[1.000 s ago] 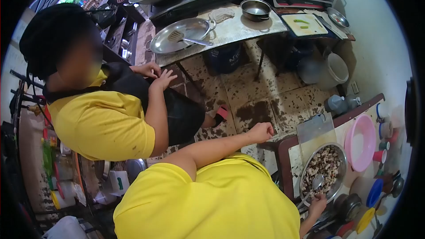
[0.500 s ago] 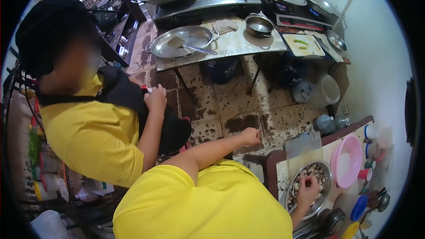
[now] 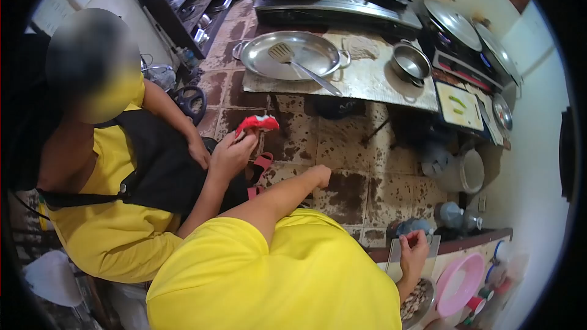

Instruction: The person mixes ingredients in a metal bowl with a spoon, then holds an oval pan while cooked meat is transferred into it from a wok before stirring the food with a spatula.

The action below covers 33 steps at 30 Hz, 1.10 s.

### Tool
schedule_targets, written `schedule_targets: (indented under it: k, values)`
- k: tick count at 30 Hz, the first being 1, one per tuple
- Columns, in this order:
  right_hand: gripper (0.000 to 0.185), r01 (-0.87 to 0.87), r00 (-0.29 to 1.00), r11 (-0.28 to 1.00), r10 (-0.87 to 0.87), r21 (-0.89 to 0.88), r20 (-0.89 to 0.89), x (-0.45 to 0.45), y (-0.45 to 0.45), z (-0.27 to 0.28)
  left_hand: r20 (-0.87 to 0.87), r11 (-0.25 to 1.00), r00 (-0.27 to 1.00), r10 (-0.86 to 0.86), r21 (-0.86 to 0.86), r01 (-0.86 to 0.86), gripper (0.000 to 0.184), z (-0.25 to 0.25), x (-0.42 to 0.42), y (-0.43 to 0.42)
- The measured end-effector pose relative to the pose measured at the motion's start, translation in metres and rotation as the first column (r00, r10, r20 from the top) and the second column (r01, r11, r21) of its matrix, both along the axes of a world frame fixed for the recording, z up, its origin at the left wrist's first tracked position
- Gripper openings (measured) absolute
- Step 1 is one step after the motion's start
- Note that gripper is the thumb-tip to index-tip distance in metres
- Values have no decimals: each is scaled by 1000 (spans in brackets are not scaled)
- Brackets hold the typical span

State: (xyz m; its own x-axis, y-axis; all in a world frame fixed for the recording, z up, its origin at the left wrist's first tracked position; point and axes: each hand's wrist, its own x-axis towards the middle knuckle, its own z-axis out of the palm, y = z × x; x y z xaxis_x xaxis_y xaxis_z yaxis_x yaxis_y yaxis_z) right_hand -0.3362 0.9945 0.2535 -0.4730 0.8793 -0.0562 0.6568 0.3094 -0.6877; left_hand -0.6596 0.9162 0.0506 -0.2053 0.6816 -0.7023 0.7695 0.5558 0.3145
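My left hand [image 3: 320, 176] hangs over the tiled floor, its fingers curled into a fist, with nothing visible in it. My right hand [image 3: 414, 256] is raised at the near side of a metal bowl [image 3: 433, 298] of chopped pale and dark pieces [image 3: 414, 303]. Its thumb and fingertips come together; whether a piece is between them is too small to tell. Partly behind that hand lies a clear flat board [image 3: 428, 255]. A pink basin [image 3: 454, 290] stands to the right of the bowl.
At left, a co-worker's hand [image 3: 235, 150] holds up a red and white packet [image 3: 257, 124]. Across the floor, a table carries an oval pan [image 3: 260, 55] with a slotted spatula [image 3: 312, 76], a small pot [image 3: 411, 62] and a cutting board [image 3: 460, 110] with green pieces. Burners stand behind.
My right hand has risen out of the bowl. My left fist has shifted slightly left. The co-worker has leaned closer and lifted the red packet. The view has turned.
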Motion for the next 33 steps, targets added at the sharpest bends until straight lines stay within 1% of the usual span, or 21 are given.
schedule_targets:
  k: [1,2,4,5,6,7,8,10,13,14,15,16,17,18,19,21,24,27,28,30,33]
  values:
    - [16,-6,1000,1000,6,10,-3,-14,8,-1,-11,1000,1000,-2,27,2,27,-12,-9,-2]
    - [20,-63,997,996,65,63,-39,-23,20,-17,-22,999,1000,-4,51,5,26,-24,-16,-4]
    - [18,-139,990,987,137,-82,-30,-49,36,-27,-18,988,991,134,82,-132,25,-30,-28,-18]
    - [17,-174,985,973,172,-154,-29,-63,45,-30,-29,985,988,150,87,-147,25,-32,-33,-27]
    - [14,-252,967,959,254,-132,3,-82,49,-20,-39,982,985,167,91,-163,24,-35,-39,-36]
    - [15,-324,945,939,327,-116,14,-100,53,-12,-63,988,989,134,86,-128,23,-41,-43,-46]
    - [15,-394,917,914,398,-95,25,-117,59,-5,-69,983,984,165,96,-159,22,-48,-46,-55]
    - [14,-507,854,858,513,-86,80,-149,71,8,-21,940,950,311,154,-305,21,-44,-49,-80]
    - [11,-644,764,763,645,-51,9,-188,91,8,92,810,847,524,255,-529,19,-37,-44,-119]
    - [11,-664,747,745,665,-64,-14,-202,98,7,130,757,804,580,278,-591,18,-36,-40,-133]
    - [11,-653,757,753,651,-78,-55,-217,103,7,160,712,768,621,296,-637,18,-34,-35,-148]
    - [12,-642,767,761,636,-97,-88,-235,106,7,154,706,759,632,289,-647,18,-34,-29,-161]
    - [12,-632,775,766,622,-118,-117,-252,109,6,118,731,773,623,263,-629,18,-30,-22,-174]
    - [12,-639,761,769,626,-30,-170,-271,109,0,58,780,808,586,229,-582,17,-26,-14,-183]
    - [12,-637,743,769,631,56,-222,-291,108,-7,33,752,767,641,173,-636,17,-27,-5,-193]
    - [16,-645,744,760,649,82,-158,-330,105,-14,-26,677,677,736,69,-733,17,-29,14,-212]
    - [30,-657,744,725,668,205,25,-380,97,-21,17,504,504,864,3,-864,13,-32,24,-231]
    - [45,-664,746,704,649,251,154,-418,86,-27,156,261,268,951,61,-963,14,-31,20,-246]
    - [55,-686,728,694,646,221,230,-430,85,-31,145,235,243,959,76,-969,13,-33,18,-252]
    - [57,-699,706,703,647,132,289,-446,84,-38,125,185,200,972,117,-976,13,-32,6,-256]
    - [60,-707,675,706,660,34,331,-459,87,-50,78,204,213,974,100,-974,15,-34,0,-259]
